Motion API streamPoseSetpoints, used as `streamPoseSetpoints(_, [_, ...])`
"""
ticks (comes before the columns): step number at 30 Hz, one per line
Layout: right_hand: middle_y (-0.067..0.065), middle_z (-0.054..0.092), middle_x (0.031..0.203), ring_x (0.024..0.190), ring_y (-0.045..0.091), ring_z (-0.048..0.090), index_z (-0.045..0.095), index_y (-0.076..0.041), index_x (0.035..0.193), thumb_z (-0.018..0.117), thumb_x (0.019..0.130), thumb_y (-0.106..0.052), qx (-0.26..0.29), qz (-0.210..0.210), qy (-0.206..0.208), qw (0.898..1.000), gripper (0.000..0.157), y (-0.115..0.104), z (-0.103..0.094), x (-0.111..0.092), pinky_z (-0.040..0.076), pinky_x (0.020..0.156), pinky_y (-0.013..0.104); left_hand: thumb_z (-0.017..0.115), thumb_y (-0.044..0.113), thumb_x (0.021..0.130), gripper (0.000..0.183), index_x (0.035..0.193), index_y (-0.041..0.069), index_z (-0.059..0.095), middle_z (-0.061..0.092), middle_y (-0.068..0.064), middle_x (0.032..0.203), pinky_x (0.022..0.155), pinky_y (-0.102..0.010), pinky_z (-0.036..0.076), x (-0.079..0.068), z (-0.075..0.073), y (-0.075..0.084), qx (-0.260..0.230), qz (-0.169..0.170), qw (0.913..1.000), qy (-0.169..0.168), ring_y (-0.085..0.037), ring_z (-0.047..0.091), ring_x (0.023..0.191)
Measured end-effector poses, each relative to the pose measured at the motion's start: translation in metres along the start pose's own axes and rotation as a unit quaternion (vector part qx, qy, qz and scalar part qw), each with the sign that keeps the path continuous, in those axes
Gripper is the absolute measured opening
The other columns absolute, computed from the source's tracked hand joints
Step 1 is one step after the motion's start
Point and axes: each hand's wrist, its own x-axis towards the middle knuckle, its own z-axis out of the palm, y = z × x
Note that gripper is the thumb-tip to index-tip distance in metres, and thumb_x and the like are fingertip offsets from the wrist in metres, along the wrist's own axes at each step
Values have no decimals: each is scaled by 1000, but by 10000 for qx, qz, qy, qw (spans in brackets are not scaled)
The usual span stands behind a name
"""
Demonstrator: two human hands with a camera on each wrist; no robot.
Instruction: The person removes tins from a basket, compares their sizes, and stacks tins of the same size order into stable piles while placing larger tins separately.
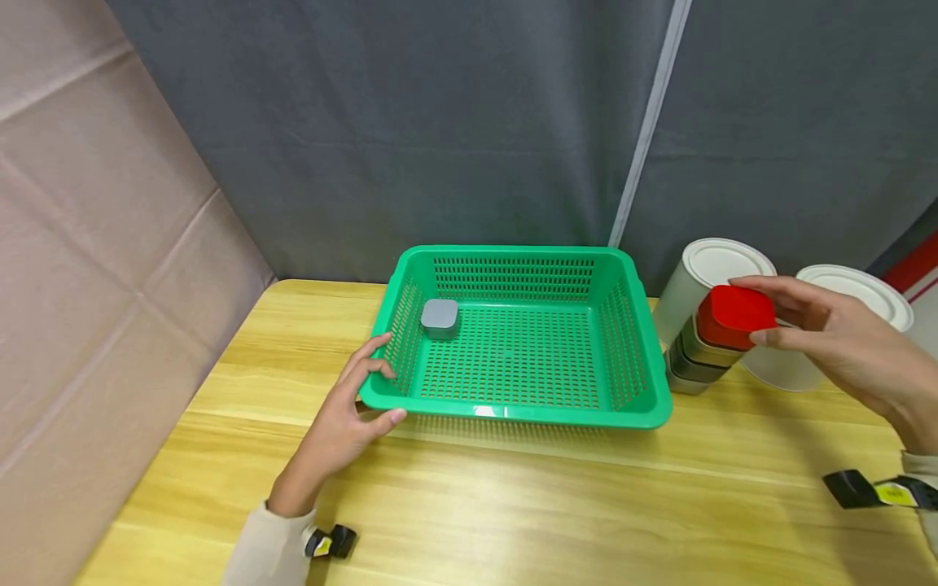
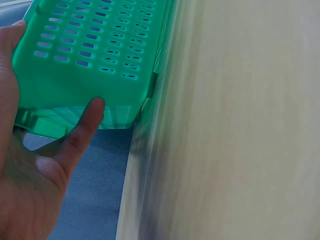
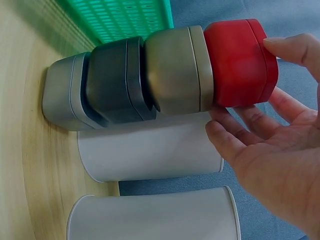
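Observation:
My left hand [image 1: 340, 427] grips the near left corner of a green plastic basket [image 1: 572, 417], fingers over the rim and thumb at the front side. Inside the basket, toward its left end, sits a small grey square tin [image 1: 440, 316]. To the right of the basket my right hand [image 1: 853, 346] pinches a red tin [image 1: 736, 316] between thumb and fingers, at the top of a stack. Below it come a champagne-coloured tin [image 3: 172, 70], a dark grey tin [image 3: 111, 80] and a silver tin [image 3: 59, 95] standing on the table.
Two white lidded canisters [image 1: 729, 262] [image 1: 853, 291] stand close behind and beside the stack. A dark grey curtain [image 1: 440, 146] rises behind the wooden table [image 1: 498, 505]. Pale padded fabric [image 1: 110, 244] lines the left side.

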Motion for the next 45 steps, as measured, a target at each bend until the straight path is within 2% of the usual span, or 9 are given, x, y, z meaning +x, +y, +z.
streamPoseSetpoints(9, [-30,58,135,117,-13,56,46,-25,154,57,103,5,75,-59,25,10000,60,-1,4,0,48,86,7,84,9,86,43,116,10,54,26,7,171,107,-34,45,0,-1,0,141,-15,9999,18,-37,25,158])
streamPoseSetpoints(18, [-27,58,138,120,-12,55,45,-22,156,56,103,7,203,-109,127,9997,62,2,3,-2,47,88,6,84,8,87,42,116,10,54,26,6,172,100,-18,47,0,-1,0,-15,36,10000,3,-40,25,157])
streamPoseSetpoints(26, [-18,35,161,154,0,24,34,-29,162,54,107,-4,-129,57,10,9999,64,-2,2,-4,24,114,4,84,8,86,42,116,10,54,26,8,171,102,-20,44,0,-1,1,25,-30,10000,12,-37,24,158])
streamPoseSetpoints(30, [-20,43,156,143,-10,36,39,-25,159,55,104,4,-143,-236,133,9995,65,-8,2,-5,35,109,5,84,8,86,43,116,10,54,27,9,171,104,-21,43,0,-1,1,37,-52,10000,6,-35,24,158])
streamPoseSetpoints(34, [-22,52,149,128,-11,51,44,-20,157,57,100,11,-188,-508,297,9981,66,-15,4,-5,48,88,5,84,8,87,43,117,10,54,26,8,171,103,-20,44,0,-1,1,0,-43,10000,-16,-36,24,158])
streamPoseSetpoints(37, [-22,54,148,124,-10,54,44,-19,156,59,99,10,-235,-572,367,9974,66,-21,4,-5,49,87,6,84,7,87,42,117,9,53,26,7,172,100,-19,46,0,-1,1,-64,-30,10000,-24,-37,25,157])
streamPoseSetpoints(39, [-22,54,147,125,-11,53,44,-19,157,61,100,8,-277,-588,420,9970,66,-24,3,-5,46,94,5,84,7,87,43,117,9,53,26,7,172,99,-19,47,0,-1,0,-62,-26,10000,-20,-37,26,157])
streamPoseSetpoints(41, [-20,55,147,128,-10,51,43,-18,158,61,99,8,-294,-650,493,9962,66,-28,2,-6,41,102,5,84,8,87,43,117,10,54,26,8,171,102,-23,47,0,-1,0,-16,-35,10000,-10,-36,27,157])
streamPoseSetpoints(45, [-18,54,146,132,-4,47,44,-19,157,62,99,9,-324,-748,671,9944,68,-38,2,-6,29,114,5,84,8,86,43,116,10,54,27,7,171,112,-46,43,0,-1,0,10,-2,10000,11,-36,25,158])
